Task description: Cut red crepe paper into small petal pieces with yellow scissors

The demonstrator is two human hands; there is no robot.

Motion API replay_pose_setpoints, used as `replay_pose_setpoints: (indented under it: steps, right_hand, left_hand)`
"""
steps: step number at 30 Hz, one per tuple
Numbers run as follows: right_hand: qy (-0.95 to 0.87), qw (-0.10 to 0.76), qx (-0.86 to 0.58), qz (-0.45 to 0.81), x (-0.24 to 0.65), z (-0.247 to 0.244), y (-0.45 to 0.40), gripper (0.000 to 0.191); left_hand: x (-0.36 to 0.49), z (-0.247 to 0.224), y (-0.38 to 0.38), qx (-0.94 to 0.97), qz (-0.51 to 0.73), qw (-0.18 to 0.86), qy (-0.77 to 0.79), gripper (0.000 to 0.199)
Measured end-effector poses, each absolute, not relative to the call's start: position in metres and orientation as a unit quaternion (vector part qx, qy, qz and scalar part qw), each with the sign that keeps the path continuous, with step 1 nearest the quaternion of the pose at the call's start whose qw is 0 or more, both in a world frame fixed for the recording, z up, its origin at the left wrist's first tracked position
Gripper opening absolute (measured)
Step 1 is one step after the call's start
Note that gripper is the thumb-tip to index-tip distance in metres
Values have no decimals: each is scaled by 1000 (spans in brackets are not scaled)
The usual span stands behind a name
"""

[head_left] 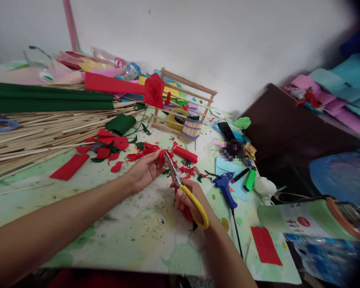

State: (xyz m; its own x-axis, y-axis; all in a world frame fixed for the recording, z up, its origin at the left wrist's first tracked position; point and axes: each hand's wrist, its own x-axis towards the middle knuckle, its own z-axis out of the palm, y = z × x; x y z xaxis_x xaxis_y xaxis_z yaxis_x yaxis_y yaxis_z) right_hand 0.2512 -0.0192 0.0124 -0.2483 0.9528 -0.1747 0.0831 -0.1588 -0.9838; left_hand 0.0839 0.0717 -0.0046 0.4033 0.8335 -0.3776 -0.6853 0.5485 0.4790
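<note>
Near the middle of the table, my left hand [147, 170] pinches a small red piece [162, 156] between its fingertips. My right hand [190, 198] is closed around the yellow handles of a pair of scissors [174, 172]. The metal blades point up and left, and their tips meet the red piece. Whether the blades are fully closed is hard to tell. Red scraps [144, 151] lie just beyond my left hand, and a red roll [185, 154] lies beyond the scissors. Cut red shapes [116, 167] rest to the left.
Thin sticks [48, 132] and dark green sheets [51, 100] cover the left side. A wooden frame [184, 86] stands at the back. On the right are a blue glue gun [226, 190], a green bottle [294, 218] and a red rectangle [266, 245].
</note>
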Motion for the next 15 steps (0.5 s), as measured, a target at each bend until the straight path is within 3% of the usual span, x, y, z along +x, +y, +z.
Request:
replay_pose_setpoints:
  steps: [15]
  right_hand:
    - [-538, 344, -491, 592, 252, 16, -21, 47]
  left_hand:
    - [82, -5, 72, 179, 482, 816, 264, 20]
